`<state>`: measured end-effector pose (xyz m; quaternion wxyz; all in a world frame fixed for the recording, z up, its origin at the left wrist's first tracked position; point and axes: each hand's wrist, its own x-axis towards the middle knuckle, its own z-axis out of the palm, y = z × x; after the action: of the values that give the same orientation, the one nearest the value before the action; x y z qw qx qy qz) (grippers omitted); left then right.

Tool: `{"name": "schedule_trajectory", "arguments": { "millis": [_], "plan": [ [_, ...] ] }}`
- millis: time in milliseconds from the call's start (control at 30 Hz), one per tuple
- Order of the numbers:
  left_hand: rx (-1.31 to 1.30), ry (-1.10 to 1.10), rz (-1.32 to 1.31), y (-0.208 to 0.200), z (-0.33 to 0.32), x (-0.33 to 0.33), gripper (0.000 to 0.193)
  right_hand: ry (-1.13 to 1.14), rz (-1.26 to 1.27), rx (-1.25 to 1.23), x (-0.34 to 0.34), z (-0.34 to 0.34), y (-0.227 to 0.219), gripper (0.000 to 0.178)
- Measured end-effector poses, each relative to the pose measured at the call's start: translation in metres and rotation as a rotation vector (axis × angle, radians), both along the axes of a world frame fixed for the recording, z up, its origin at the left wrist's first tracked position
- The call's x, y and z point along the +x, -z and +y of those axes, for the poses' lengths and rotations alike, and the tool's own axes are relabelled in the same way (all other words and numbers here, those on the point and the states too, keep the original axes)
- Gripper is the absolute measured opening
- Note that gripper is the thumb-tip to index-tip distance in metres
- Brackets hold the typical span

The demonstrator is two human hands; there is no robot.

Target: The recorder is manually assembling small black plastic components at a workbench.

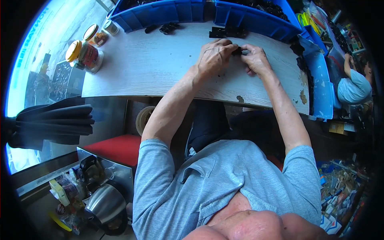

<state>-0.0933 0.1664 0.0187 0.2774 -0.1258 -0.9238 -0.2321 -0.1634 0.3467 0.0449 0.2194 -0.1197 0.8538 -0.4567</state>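
Observation:
Over the far part of the pale wooden table [156, 68], my two hands meet around a small black part [237, 51]. Its kind cannot be made out, since fingers cover most of it. My left hand [215, 55] is closed, with thumb and forefinger pinching the part from the left. From the right, my right hand [257, 61] grips it between thumb and fingertips, its lower fingers curled. Just beyond my hands lie several black plastic pieces [227, 32]. More black pieces [170, 28] rest farther left along the table's back.
Two blue bins [160, 14] [260, 20] full of black parts line the back. A light blue bin [322, 94] stands along the right edge. Jars [90, 58] sit at the left. A kettle [106, 204] is at lower left; another person [355, 86] works far right.

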Motion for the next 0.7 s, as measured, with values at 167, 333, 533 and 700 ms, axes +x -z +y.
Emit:
{"name": "schedule_trajectory", "arguments": {
  "millis": [167,333,533,700],
  "plan": [
    [0.008,0.116,0.009,0.004,-0.011,-0.009,0.025,0.01,-0.027,-0.003,0.002,0.001,-0.002,0.034],
    [0.011,0.136,0.021,0.013,-0.012,-0.002,0.027,-0.023,-0.03,-0.014,0.0,0.003,0.004,0.036],
    [0.076,0.136,0.028,0.009,-0.008,-0.001,0.028,-0.014,-0.055,-0.059,0.0,0.006,0.002,0.036],
    [0.003,0.162,0.022,0.012,-0.01,-0.002,0.031,-0.022,-0.046,-0.055,0.001,0.004,0.001,0.035]
  ]
}}
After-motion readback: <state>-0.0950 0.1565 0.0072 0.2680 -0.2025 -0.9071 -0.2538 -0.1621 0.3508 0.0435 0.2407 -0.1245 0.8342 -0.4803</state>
